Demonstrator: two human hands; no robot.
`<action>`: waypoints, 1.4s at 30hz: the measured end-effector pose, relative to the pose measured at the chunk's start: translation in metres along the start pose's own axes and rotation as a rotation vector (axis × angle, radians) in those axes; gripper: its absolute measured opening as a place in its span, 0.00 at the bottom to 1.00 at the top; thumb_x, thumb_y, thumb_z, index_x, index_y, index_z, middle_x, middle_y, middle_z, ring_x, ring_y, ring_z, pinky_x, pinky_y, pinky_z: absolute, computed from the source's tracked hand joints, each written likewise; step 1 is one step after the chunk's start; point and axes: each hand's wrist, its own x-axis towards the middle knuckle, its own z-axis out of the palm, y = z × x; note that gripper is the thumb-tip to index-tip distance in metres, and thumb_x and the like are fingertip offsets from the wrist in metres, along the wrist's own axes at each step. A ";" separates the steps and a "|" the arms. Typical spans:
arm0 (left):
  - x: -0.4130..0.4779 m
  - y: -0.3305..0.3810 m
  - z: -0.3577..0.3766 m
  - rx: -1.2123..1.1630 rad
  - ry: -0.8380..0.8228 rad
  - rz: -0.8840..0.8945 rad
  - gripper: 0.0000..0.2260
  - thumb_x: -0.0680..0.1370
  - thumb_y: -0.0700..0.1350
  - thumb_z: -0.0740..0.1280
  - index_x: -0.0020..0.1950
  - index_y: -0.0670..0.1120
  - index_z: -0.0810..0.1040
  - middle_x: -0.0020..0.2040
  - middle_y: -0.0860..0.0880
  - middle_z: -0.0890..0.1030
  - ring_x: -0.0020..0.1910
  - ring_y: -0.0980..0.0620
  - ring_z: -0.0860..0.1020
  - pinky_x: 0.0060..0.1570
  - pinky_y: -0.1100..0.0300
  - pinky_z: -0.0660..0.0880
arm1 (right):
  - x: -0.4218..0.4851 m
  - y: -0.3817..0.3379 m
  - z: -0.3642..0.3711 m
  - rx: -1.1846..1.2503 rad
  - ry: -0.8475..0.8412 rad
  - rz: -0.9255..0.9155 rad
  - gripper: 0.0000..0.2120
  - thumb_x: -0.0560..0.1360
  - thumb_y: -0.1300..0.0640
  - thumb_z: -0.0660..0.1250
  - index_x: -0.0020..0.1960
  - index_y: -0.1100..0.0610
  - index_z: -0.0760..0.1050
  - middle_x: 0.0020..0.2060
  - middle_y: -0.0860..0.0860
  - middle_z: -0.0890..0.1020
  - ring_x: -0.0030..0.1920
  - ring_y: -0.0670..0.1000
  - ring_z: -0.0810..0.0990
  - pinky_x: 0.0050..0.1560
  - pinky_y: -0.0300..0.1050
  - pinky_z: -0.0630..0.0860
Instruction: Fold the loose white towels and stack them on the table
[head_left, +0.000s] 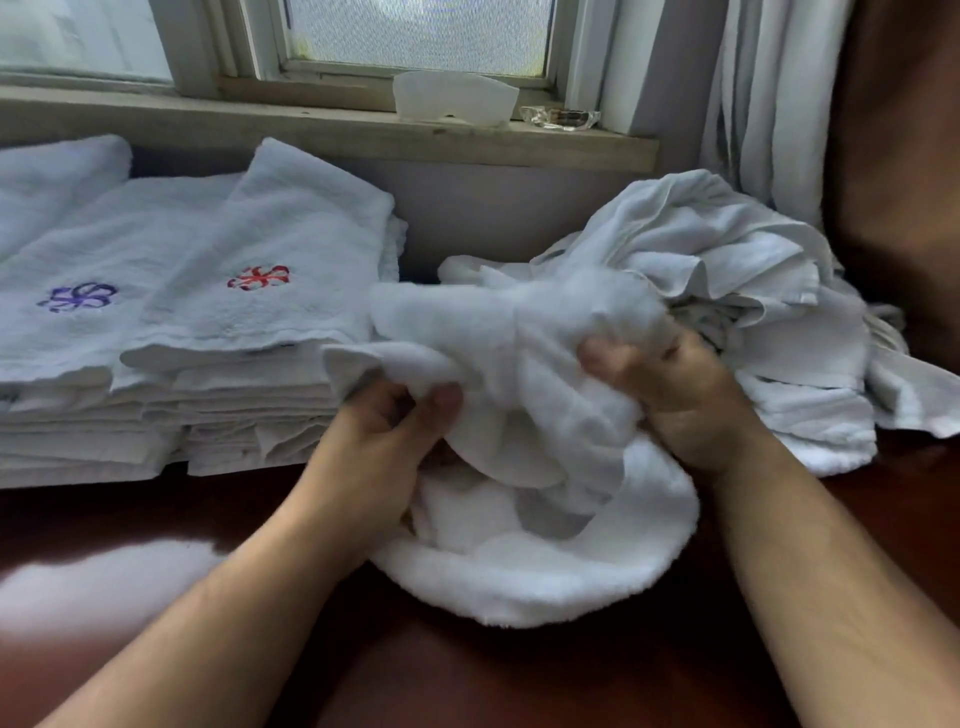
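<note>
on the dark wooden table (467, 675) under the window sill (311, 130), we bunch a white towel (545, 545), left hand (384, 447) and right hand (680, 400) both pinching its folds; folded stacks (249, 364) left, loose pile (727, 270) right.

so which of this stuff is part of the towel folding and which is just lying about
Job: held towel, left hand, right hand, loose towel pile, folded stacks, table.
Lying about: white container, clear object, sill, curtain.
</note>
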 end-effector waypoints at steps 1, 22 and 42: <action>0.001 0.001 0.000 -0.124 0.048 -0.025 0.10 0.76 0.53 0.70 0.53 0.50 0.85 0.54 0.43 0.86 0.56 0.44 0.84 0.57 0.44 0.80 | 0.000 -0.002 0.001 0.132 0.013 -0.028 0.06 0.73 0.59 0.72 0.49 0.59 0.84 0.44 0.57 0.85 0.44 0.54 0.85 0.44 0.47 0.81; -0.016 -0.006 0.016 0.856 -0.057 -0.170 0.20 0.70 0.73 0.65 0.60 0.74 0.68 0.51 0.61 0.82 0.58 0.58 0.78 0.57 0.59 0.74 | -0.003 0.017 0.018 -0.313 0.220 0.366 0.16 0.78 0.39 0.67 0.45 0.52 0.81 0.34 0.48 0.86 0.35 0.44 0.84 0.32 0.34 0.75; -0.069 0.093 -0.004 0.300 -0.099 -0.185 0.15 0.84 0.52 0.61 0.71 0.55 0.74 0.66 0.53 0.79 0.63 0.52 0.78 0.59 0.53 0.73 | -0.183 -0.048 0.021 -0.633 0.812 -0.181 0.24 0.71 0.63 0.72 0.64 0.56 0.69 0.50 0.44 0.79 0.54 0.49 0.80 0.51 0.34 0.72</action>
